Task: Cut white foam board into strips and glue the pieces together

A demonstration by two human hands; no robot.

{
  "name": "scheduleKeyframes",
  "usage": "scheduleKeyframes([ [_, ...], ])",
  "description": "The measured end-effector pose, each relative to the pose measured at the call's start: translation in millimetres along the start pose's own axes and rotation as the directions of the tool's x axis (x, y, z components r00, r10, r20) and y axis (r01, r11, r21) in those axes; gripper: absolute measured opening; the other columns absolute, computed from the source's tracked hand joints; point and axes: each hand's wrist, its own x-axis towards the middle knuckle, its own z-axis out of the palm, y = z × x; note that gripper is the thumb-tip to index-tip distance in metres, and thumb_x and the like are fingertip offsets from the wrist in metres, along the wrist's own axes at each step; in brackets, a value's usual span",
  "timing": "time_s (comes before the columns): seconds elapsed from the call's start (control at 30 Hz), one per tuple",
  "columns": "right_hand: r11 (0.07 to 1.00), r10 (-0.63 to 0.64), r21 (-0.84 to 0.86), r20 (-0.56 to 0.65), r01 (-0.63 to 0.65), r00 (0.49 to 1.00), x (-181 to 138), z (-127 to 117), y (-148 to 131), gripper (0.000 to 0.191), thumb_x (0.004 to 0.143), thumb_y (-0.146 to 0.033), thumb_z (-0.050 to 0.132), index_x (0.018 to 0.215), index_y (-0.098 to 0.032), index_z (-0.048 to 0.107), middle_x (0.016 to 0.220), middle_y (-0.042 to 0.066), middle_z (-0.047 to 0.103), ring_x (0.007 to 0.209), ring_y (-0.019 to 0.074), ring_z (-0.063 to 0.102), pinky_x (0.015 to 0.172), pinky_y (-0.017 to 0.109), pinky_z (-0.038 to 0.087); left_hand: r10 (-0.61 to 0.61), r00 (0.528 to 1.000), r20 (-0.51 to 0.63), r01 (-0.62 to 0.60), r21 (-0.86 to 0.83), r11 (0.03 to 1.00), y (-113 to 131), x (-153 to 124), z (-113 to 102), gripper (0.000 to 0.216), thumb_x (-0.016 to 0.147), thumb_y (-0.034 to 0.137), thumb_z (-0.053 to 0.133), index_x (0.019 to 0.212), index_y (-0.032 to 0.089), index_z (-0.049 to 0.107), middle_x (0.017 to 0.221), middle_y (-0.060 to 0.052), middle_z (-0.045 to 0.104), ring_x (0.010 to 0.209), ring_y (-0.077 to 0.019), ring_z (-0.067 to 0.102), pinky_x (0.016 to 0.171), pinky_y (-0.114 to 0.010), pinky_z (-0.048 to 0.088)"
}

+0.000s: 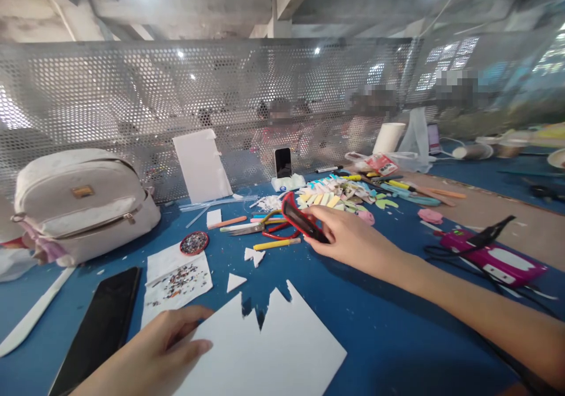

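My left hand (pixel 170 343) grips the left edge of a white board (pixel 269 358), thumb on top. The board's far corner is jagged, with notches cut or broken out of it. My right hand (pixel 335 231) is closed around a red-and-black tool (pixel 300 219), held above the table beyond the board; its exact kind cannot be made out. White triangular scraps (pixel 236 282) lie just past the jagged edge. Close to the right hand are a yellow pen (pixel 276 244) and scissors (pixel 247 229) with red and yellow handles.
A black phone (pixel 99 325) and a sheet (pixel 176 278) with small dark bits lie at left, near a pale backpack (pixel 83 202). Paper pieces (pixel 331 193) are heaped at the back. A magenta device (pixel 494 258) with a black cable is at right; a perforated metal screen (pixel 176 90) stands behind.
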Motion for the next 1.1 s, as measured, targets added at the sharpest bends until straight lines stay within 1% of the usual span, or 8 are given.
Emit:
scheduleKeyframes([
  [0.1,0.965,-0.021,0.26,-0.004,0.022,1.0,-8.8,-9.1,-3.6,0.015,0.086,-0.037,0.061,0.086,-0.022,0.059,0.085,0.003,0.066,0.065,0.0165,0.058,0.061,0.028,0.043,-0.012,1.0,0.006,0.012,-0.023,1.0,7.0,-2.9,1.4,0.044,0.087,0.044,0.053,0.125,0.025,0.066,0.111,-0.001,0.075,0.099,-0.0234,0.067,0.076,-0.02,0.053],
  [0.23,0.917,-0.002,0.398,0.071,-0.027,0.997,-16.1,-11.1,-4.5,0.011,0.087,-0.034,0.059,0.086,-0.023,0.058,0.079,0.0,0.065,0.066,0.0153,0.058,0.06,0.025,0.042,-0.051,0.999,-0.016,0.051,-0.026,0.998,7.4,-3.8,3.1,0.049,0.086,0.047,0.053,0.127,0.024,0.065,0.102,-0.001,0.076,0.092,-0.0234,0.068,0.072,-0.022,0.054],
  [0.4,0.897,-0.01,0.44,0.1,-0.035,0.995,-18.0,-3.5,0.1,0.014,0.088,-0.035,0.058,0.086,-0.022,0.062,0.078,0.001,0.066,0.067,0.016,0.059,0.062,0.026,0.043,-0.091,0.99,-0.111,0.093,0.017,0.995,-4.7,-3.8,3.6,0.048,0.083,0.049,0.056,0.123,0.025,0.068,0.097,-0.003,0.075,0.093,-0.0262,0.067,0.078,-0.028,0.055],
  [0.57,0.873,-0.026,0.487,0.115,-0.033,0.993,-19.2,5.6,1.9,0.015,0.09,-0.035,0.055,0.09,-0.022,0.063,0.089,0.002,0.068,0.079,0.0185,0.061,0.069,0.026,0.044,-0.093,0.995,-0.042,0.096,0.083,0.992,-7.6,1.4,-0.8,0.046,0.083,0.047,0.058,0.124,0.027,0.067,0.116,-0.005,0.07,0.107,-0.0268,0.063,0.094,-0.032,0.05],
  [0.77,0.847,-0.043,0.531,0.041,0.014,0.998,-21.9,26.1,9.4,0.016,0.093,-0.033,0.051,0.086,-0.022,0.061,0.085,0.002,0.065,0.077,0.0179,0.06,0.07,0.027,0.043,-0.076,0.992,-0.097,0.091,0.16,0.983,0.3,12.7,4.1,0.048,0.087,0.049,0.056,0.128,0.027,0.064,0.092,-0.002,0.07,0.087,-0.0224,0.065,0.077,-0.027,0.052],
  [0.9,0.838,0.037,0.545,-0.025,-0.017,0.999,-26.5,34.4,18.8,0.019,0.096,-0.037,0.051,0.09,-0.023,0.061,0.091,0.003,0.065,0.084,0.0196,0.061,0.075,0.029,0.044,0.007,0.997,-0.081,0.005,0.145,0.989,12.0,21.8,3.3,0.044,0.088,0.046,0.057,0.125,0.026,0.066,0.089,-0.001,0.07,0.085,-0.0208,0.063,0.073,-0.024,0.049],
  [1.0,0.818,0.104,0.572,-0.028,-0.069,0.994,-29.6,35.7,22.1,0.022,0.098,-0.039,0.048,0.093,-0.023,0.061,0.094,0.004,0.064,0.079,0.019,0.06,0.069,0.028,0.046,0.039,0.996,-0.074,-0.027,0.154,0.988,25.0,28.4,0.6,0.043,0.088,0.045,0.054,0.122,0.023,0.069,0.082,-0.001,0.069,0.075,-0.019,0.062,0.066,-0.024,0.047],
  [1.1,0.814,0.079,0.581,-0.094,-0.01,0.992,-30.9,34.2,19.8,0.019,0.097,-0.036,0.048,0.089,-0.023,0.06,0.092,0.005,0.06,0.078,0.0186,0.059,0.069,0.029,0.047,0.03,0.996,-0.089,-0.016,0.154,0.988,35.8,32.1,0.2,0.042,0.088,0.044,0.053,0.12,0.021,0.07,0.086,-0.002,0.072,0.078,-0.0198,0.063,0.069,-0.024,0.048],
])
